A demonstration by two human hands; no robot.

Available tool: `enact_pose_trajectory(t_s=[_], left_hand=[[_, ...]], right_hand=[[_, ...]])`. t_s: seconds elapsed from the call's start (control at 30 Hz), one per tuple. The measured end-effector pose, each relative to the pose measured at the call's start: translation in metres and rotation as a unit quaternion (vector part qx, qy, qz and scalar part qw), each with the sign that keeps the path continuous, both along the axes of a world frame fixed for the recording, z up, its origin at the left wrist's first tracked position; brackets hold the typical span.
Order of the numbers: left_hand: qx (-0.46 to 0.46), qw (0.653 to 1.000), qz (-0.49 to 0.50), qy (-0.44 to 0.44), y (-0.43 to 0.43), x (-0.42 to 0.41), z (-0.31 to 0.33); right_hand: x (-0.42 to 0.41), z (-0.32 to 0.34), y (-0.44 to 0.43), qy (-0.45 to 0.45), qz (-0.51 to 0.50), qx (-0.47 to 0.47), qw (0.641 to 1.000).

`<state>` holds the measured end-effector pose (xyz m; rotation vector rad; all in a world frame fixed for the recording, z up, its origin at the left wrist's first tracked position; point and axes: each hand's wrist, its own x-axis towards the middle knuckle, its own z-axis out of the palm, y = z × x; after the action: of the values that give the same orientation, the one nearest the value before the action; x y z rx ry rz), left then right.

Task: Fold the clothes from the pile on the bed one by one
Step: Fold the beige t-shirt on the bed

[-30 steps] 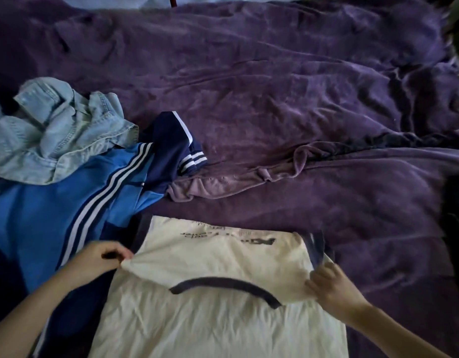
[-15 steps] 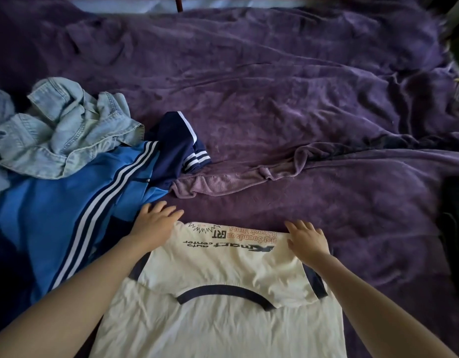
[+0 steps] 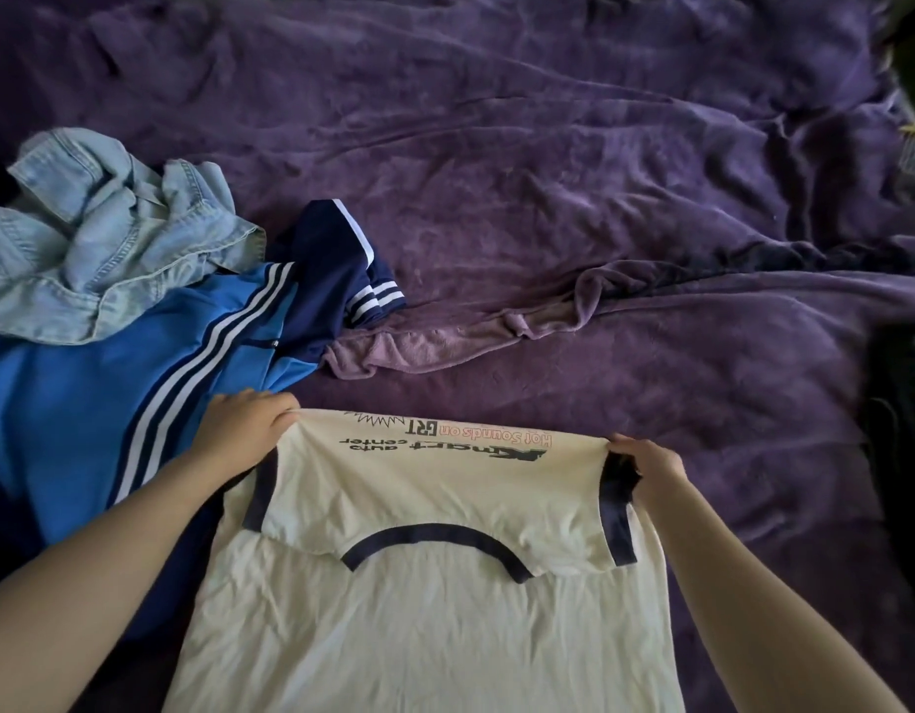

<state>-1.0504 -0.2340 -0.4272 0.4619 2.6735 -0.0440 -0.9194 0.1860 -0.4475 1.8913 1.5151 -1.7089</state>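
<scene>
A cream T-shirt (image 3: 424,609) with navy collar and sleeve trim lies on the bed in front of me, its top part folded back toward me so the printed lettering shows upside down. My left hand (image 3: 239,429) grips the far left corner of the fold. My right hand (image 3: 651,470) grips the far right corner by the navy sleeve trim. The far folded edge looks slightly lifted between the two hands.
A blue jersey (image 3: 85,414) with white stripes lies to the left, partly under the T-shirt and my left arm. A crumpled denim garment (image 3: 105,239) sits on top of it. The rumpled purple blanket (image 3: 548,172) covers the bed.
Half a second ago both hands lay flat on the far corners of the fold; now their fingers curl around those corners and hold the edge taut.
</scene>
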Motion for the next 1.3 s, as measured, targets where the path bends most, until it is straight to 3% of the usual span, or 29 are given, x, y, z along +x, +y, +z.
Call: enact_pose_trajectory(t_s=[0.07, 0.1, 0.13, 0.2, 0.27, 0.33, 0.4, 0.47, 0.53, 0.7, 0.73, 0.83, 0.97, 1.03, 1.13, 1.2, 1.3], left_hand=[[-0.038, 0.999, -0.013, -0.005, 0.006, 0.000, -0.003], [-0.055, 0.998, -0.014, -0.011, 0.009, 0.000, -0.004], [-0.065, 0.998, -0.011, -0.021, 0.012, -0.001, -0.005], [-0.076, 0.995, 0.003, -0.066, 0.016, -0.003, -0.006], [-0.090, 0.991, -0.005, -0.096, 0.015, -0.004, -0.004], [-0.072, 0.994, -0.015, -0.075, 0.009, -0.002, -0.003], [-0.045, 0.997, 0.008, -0.055, 0.003, 0.000, 0.003], [-0.032, 0.999, 0.015, -0.041, -0.003, 0.003, 0.013], [-0.041, 0.999, -0.010, -0.019, -0.010, 0.008, 0.026], [0.059, 0.990, -0.069, 0.112, -0.029, 0.041, 0.059], [0.078, 0.983, -0.093, 0.136, -0.032, 0.053, 0.066], [0.106, 0.971, -0.125, 0.172, -0.049, 0.096, 0.077], [0.123, 0.960, -0.167, 0.189, -0.079, 0.163, 0.062], [0.108, 0.964, -0.185, 0.159, -0.091, 0.195, 0.057], [0.070, 0.974, -0.193, 0.098, -0.096, 0.237, 0.039], [-0.022, 0.988, -0.153, 0.023, -0.093, 0.252, 0.028], [-0.156, 0.981, -0.096, -0.069, -0.089, 0.253, 0.017]], right_hand=[[-0.002, 0.001, -0.006, -0.062, 0.151, 0.165, 0.973], [-0.003, 0.004, -0.010, -0.104, 0.294, 0.257, 0.915], [-0.003, 0.004, -0.010, -0.118, 0.434, 0.321, 0.833], [-0.003, 0.003, -0.012, -0.070, 0.617, 0.319, 0.715], [-0.003, 0.000, -0.017, -0.067, 0.716, 0.286, 0.634], [-0.001, -0.005, -0.018, -0.116, 0.749, 0.306, 0.576], [0.002, -0.007, -0.015, -0.150, 0.728, 0.369, 0.558], [0.004, -0.003, -0.010, -0.152, 0.692, 0.392, 0.587], [0.012, 0.006, -0.003, -0.130, 0.672, 0.391, 0.616], [0.058, 0.043, 0.004, -0.017, 0.648, 0.469, 0.600], [0.070, 0.052, -0.002, 0.025, 0.652, 0.481, 0.586], [0.104, 0.073, -0.015, 0.116, 0.677, 0.528, 0.499], [0.155, 0.079, -0.027, 0.148, 0.762, 0.494, 0.393], [0.182, 0.074, -0.032, 0.121, 0.812, 0.452, 0.348], [0.214, 0.059, -0.045, 0.009, 0.853, 0.388, 0.348], [0.224, 0.056, -0.051, -0.060, 0.871, 0.358, 0.332], [0.227, 0.055, -0.054, -0.135, 0.826, 0.337, 0.431]])
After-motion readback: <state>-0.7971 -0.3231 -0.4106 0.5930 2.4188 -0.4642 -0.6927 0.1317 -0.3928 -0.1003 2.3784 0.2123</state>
